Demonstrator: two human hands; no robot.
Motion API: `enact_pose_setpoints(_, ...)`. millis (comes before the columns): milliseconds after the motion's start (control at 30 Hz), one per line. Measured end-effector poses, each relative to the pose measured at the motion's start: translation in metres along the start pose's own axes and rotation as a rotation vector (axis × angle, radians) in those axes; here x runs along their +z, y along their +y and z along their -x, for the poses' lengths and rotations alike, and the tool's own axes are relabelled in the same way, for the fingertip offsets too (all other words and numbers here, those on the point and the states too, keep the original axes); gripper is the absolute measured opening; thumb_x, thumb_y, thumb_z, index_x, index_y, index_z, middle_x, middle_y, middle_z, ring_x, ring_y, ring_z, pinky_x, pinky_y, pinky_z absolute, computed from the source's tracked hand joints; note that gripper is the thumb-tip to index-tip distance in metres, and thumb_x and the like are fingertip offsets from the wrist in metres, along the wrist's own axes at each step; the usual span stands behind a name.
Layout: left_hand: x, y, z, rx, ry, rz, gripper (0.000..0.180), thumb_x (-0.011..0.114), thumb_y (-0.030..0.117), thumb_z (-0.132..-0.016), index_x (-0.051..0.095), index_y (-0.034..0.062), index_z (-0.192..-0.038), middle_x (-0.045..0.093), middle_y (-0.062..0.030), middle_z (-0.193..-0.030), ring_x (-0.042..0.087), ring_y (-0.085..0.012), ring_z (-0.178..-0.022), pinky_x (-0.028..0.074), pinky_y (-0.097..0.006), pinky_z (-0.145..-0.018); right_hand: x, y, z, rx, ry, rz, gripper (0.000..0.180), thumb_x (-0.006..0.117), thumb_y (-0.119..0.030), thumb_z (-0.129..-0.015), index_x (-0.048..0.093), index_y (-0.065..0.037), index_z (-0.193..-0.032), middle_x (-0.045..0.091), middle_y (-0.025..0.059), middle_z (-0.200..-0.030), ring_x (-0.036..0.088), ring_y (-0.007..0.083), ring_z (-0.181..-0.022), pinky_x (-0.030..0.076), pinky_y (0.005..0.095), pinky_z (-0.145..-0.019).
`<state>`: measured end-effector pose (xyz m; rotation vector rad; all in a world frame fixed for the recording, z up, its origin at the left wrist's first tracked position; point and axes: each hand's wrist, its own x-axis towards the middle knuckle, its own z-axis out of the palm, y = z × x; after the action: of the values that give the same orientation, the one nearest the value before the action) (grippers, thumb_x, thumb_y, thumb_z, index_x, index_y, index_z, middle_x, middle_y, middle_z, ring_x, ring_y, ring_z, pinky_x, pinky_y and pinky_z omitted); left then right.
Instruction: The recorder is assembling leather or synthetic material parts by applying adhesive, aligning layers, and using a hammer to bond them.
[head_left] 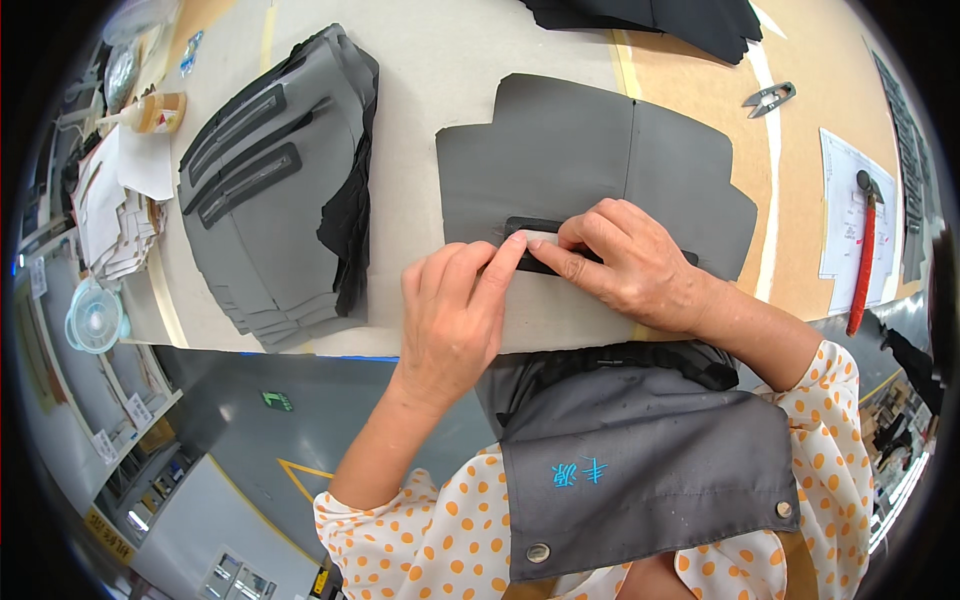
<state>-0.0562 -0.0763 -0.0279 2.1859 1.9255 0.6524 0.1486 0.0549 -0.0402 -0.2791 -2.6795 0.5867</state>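
A dark grey sheet-material panel [565, 150] lies on the table before me, with a dark seam line across it. Near its front edge is a slot framed by a black strip [530, 224], partly covered by my hands. My left hand [450, 305] is closed, its index fingertip pressing at the left end of the slot. From the other side my right hand [635, 262] reaches in, thumb and index finger pinched at the same strip. The two hands' fingertips almost meet there. To the left lies a stack of similar grey panels [285, 225] with black-framed slots.
Thread snips [770, 99] lie at the back right. A red-handled tool [865, 255] rests on a printed sheet [838, 190]. On the left are paper pieces [125, 225], a glue bottle [155, 113] and a light-blue round container [95, 315]. Black pieces [660, 15] lie at the back.
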Motion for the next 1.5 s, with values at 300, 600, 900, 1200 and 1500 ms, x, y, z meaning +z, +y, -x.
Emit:
enact_pose_setpoints(300, -0.012, -0.010, -0.005, 0.118, -0.114, -0.091, 0.052, 0.071, -0.002, -0.078, 0.068, 0.0105, -0.129, 0.058, -0.0009, -0.108, 0.058, -0.0180, -0.103, 0.039, -0.035, -0.091, 0.000, 0.000, 0.000, -0.004, 0.006, -0.003, 0.044, 0.065, -0.008, -0.080, 0.066, -0.001, -0.123, 0.055, 0.0061, -0.096, 0.055, 0.0215, -0.086, 0.050, 0.0341, -0.078)
enact_pose_setpoints(600, -0.019, -0.024, -0.007, 0.283, -0.178, -0.241, 0.054, 0.068, 0.007, -0.079, 0.067, 0.0108, -0.133, 0.058, 0.0020, -0.114, 0.058, -0.0146, -0.104, 0.039, -0.033, -0.090, 0.000, 0.001, 0.000, -0.011, 0.004, -0.012, 0.042, 0.065, -0.008, -0.080, 0.067, 0.000, -0.121, 0.055, 0.0061, -0.096, 0.055, 0.0212, -0.086, 0.051, 0.0338, -0.077)
enact_pose_setpoints(900, -0.025, -0.031, -0.009, 0.343, -0.217, -0.252, 0.053, 0.065, 0.011, -0.081, 0.066, 0.0107, -0.134, 0.058, 0.0013, -0.117, 0.057, -0.0147, -0.108, 0.041, -0.033, -0.090, 0.002, 0.001, 0.001, -0.020, 0.033, -0.038, 0.048, 0.067, -0.005, -0.078, 0.067, -0.001, -0.126, 0.055, 0.0073, -0.097, 0.055, 0.0214, -0.082, 0.050, 0.0337, -0.071)
enact_pose_setpoints(1200, -0.030, -0.036, -0.012, 0.373, -0.264, -0.254, 0.052, 0.065, 0.011, -0.082, 0.066, 0.0100, -0.134, 0.057, 0.0012, -0.118, 0.056, -0.0151, -0.111, 0.042, -0.033, -0.090, 0.004, 0.001, 0.001, -0.029, 0.047, -0.030, 0.047, 0.067, -0.006, -0.077, 0.067, 0.000, -0.124, 0.056, 0.0080, -0.097, 0.055, 0.0218, -0.083, 0.050, 0.0339, -0.072)
enact_pose_setpoints(1500, -0.028, -0.036, -0.006, 0.328, -0.223, -0.210, 0.053, 0.065, 0.005, -0.082, 0.064, 0.0092, -0.135, 0.057, -0.0007, -0.118, 0.057, -0.0177, -0.112, 0.041, -0.034, -0.091, 0.005, 0.001, 0.002, -0.044, 0.047, -0.008, 0.045, 0.065, -0.006, -0.079, 0.067, 0.000, -0.124, 0.054, 0.0079, -0.098, 0.056, 0.0223, -0.086, 0.050, 0.0346, -0.077)
